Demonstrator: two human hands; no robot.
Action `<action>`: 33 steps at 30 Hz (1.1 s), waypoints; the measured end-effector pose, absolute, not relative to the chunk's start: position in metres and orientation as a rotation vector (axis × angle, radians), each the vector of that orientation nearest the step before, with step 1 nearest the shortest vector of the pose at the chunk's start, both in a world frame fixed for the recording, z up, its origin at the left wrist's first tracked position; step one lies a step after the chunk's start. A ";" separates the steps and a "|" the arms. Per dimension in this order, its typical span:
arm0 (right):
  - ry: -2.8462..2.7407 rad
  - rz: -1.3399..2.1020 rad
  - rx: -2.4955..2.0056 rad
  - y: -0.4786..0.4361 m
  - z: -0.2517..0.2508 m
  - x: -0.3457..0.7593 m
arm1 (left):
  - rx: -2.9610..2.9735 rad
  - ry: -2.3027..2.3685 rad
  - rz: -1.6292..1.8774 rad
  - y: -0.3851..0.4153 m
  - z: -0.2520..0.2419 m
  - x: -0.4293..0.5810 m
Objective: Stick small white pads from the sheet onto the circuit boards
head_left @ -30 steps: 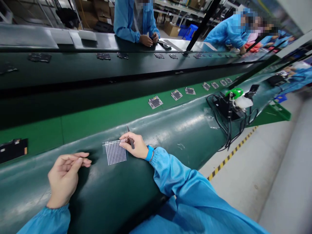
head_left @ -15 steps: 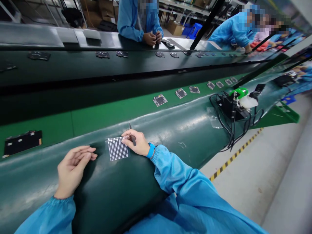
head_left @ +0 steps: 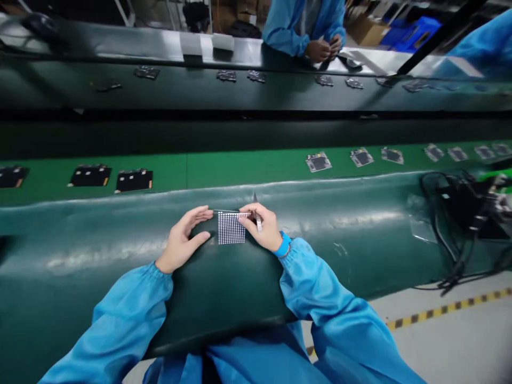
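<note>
A clear sheet (head_left: 231, 230) with rows of small white dots, seemingly stickers, is over the dark green bench mat. My right hand (head_left: 264, 226) pinches its upper right edge between thumb and fingers. That same hand also holds a pair of dark metal tweezers (head_left: 259, 224), pointing up and away from me. At the sheet's left side is my left hand (head_left: 186, 237), thumb and fingers spread apart. Its fingertips are close to the upper left corner; whether they touch it I cannot tell.
Beyond the bench runs a green belt (head_left: 240, 165) carrying black-covered boards (head_left: 134, 180) on the left and bare circuit boards (head_left: 319, 161) on the right. A black device with cables (head_left: 460, 213) stands at the right. Across the line, a person's hands (head_left: 324, 49) are together.
The view has swung left, bringing more black-covered boards into sight. My left hand has come closer to the sheet and opened wider. The right hand still holds the sheet and tweezers.
</note>
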State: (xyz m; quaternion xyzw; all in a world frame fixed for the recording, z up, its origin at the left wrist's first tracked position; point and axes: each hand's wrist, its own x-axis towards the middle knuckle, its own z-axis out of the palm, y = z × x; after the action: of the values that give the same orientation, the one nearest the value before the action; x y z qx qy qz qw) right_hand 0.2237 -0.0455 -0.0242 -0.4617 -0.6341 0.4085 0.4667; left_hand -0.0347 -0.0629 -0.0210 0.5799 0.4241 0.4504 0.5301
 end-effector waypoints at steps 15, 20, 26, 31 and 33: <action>-1.748 0.915 -1.058 -0.060 -0.016 0.207 | 1.493 1.106 1.114 -0.069 -0.018 -0.027; -1.763 0.935 -1.052 -0.060 -0.016 0.207 | 1.521 1.145 1.125 -0.070 -0.021 -0.026; -1.739 1.051 -1.017 -0.058 -0.014 0.208 | 1.491 1.187 1.128 -0.071 -0.026 -0.026; -1.681 1.039 -1.050 -0.058 -0.017 0.209 | 1.496 1.202 1.109 -0.070 -0.022 -0.026; -1.686 1.021 -1.069 -0.058 -0.019 0.209 | 1.509 1.196 1.103 -0.070 -0.019 -0.025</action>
State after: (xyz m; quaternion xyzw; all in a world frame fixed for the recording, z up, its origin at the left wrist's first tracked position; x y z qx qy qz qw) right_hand 0.2086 -0.0582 -0.0190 -0.4292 -0.6772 0.4102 0.4347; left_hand -0.0251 -0.0697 -0.0192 0.6088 0.4826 0.4451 0.4453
